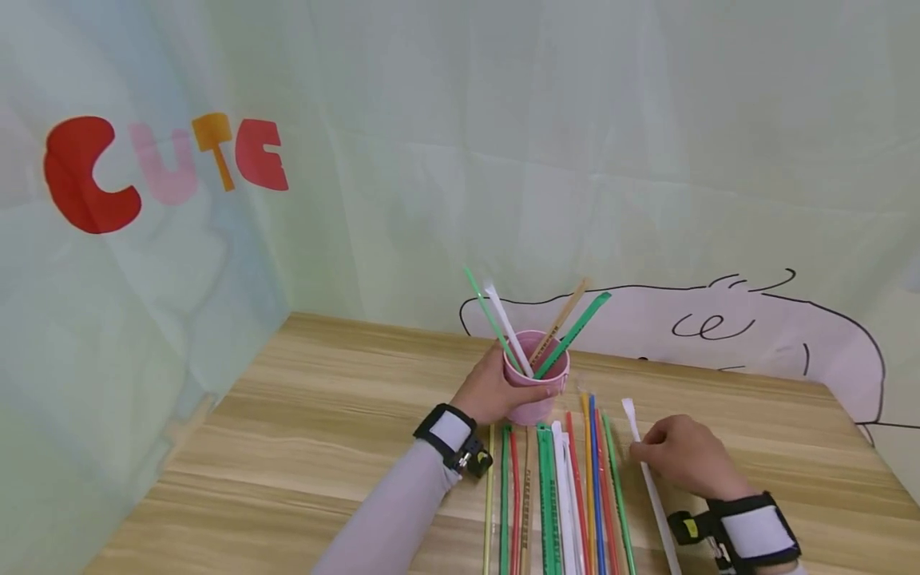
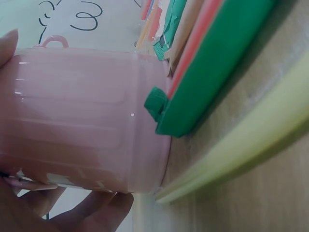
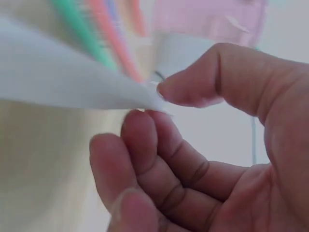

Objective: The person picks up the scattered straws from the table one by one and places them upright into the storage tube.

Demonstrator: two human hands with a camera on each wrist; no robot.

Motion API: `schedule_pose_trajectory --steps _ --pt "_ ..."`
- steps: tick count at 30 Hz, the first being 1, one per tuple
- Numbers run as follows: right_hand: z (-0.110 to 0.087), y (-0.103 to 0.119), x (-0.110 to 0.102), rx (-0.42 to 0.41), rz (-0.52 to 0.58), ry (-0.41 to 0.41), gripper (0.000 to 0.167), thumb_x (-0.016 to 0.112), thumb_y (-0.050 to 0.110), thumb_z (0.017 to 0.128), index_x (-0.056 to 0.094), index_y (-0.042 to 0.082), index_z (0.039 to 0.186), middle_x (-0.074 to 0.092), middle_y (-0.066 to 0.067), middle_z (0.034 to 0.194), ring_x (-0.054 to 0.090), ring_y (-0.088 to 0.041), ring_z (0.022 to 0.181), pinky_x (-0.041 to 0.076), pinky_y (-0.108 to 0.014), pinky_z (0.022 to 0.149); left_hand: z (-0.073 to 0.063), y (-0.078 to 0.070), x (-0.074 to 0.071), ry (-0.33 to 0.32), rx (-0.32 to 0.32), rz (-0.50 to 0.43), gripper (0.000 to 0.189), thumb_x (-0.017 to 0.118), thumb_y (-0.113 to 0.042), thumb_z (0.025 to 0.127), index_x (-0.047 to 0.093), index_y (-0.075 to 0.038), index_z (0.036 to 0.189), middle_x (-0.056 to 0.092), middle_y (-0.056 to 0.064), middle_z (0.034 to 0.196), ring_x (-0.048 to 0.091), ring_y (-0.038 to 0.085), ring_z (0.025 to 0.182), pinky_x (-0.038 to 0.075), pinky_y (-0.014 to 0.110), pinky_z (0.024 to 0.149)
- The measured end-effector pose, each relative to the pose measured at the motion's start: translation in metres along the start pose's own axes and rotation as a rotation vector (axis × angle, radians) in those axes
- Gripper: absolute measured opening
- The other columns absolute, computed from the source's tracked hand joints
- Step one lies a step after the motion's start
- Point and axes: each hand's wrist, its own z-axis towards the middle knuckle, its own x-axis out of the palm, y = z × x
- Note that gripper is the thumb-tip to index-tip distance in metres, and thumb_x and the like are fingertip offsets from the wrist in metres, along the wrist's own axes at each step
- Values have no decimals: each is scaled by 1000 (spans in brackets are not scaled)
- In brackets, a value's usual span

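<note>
Table (image 1: 323, 399) stood before backdrop (image 1: 575, 144). Cup (image 1: 532, 412) stood on table; left hand (image 1: 492, 389) round its left side, thumb across front. Four straws in cup (image 1: 509, 331): two leaned left, two right. Row of straws (image 1: 548, 499) lay on table before cup, several far ends just beside cup base — row reached past cup both sides. Single straw (image 1: 654, 497) ran right of row, apart, pinched near far end by right hand (image 1: 690, 455). Lettering (image 1: 168, 189) sat on backdrop, far left. Drawing (image 1: 690, 343) sat on backdrop — behind cup and toward right.
</note>
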Motion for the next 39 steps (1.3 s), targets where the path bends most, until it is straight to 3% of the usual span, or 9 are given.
schedule_pose_trajectory --steps 8,14,17,23,30,34,39 --pt "-10 10 -38 -62 134 -63 20 64 21 98 64 1 101 71 -4 80 68 -17 73 49 -29 56 0 0 0 0 5 -1 83 88 -41 82 43 -32 151 58 -7 146 55 15 136 44 45 117" --pt "-14 30 -60 -207 270 -253 25 59 16 103 55 -4 118 74 -15 95 70 -14 72 59 -27 60 0 1 0 2 -12 -21 83 88 -42 82 42 -33 151 57 -6 146 55 16 136 45 46 116" --pt "-13 40 -67 -294 361 -359 25 60 14 104 54 -5 119 74 -11 93 72 -11 71 61 -25 62 0 1 -1 5 -13 -28 84 88 -42 82 42 -32 151 57 -6 146 55 17 136 45 46 116" --pt "-10 57 -75 -403 607 -494 13 64 9 102 57 6 112 73 12 88 74 -5 72 62 -21 67 0 2 -2 3 -10 -17 85 89 -42 82 41 -32 151 57 -6 146 55 16 136 45 45 116" --pt "-6 73 -80 -470 978 -554 16 71 7 97 61 4 110 75 -2 95 78 -11 78 63 -26 69 1 3 -1 5 1 -19 85 89 -41 82 41 -33 151 58 -7 144 55 16 135 43 46 117" --pt "3 80 -74 -498 948 -549 15 70 7 98 62 4 110 74 -1 97 78 -11 81 63 -25 71 2 3 0 3 13 -11 84 89 -39 82 42 -31 152 58 -6 145 55 17 135 43 46 118" --pt "15 90 -54 -449 714 -559 18 67 15 102 60 3 113 73 1 100 75 -3 83 62 -21 73 2 2 1 6 17 -17 82 89 -36 83 44 -31 151 58 -7 145 55 16 135 43 46 117"
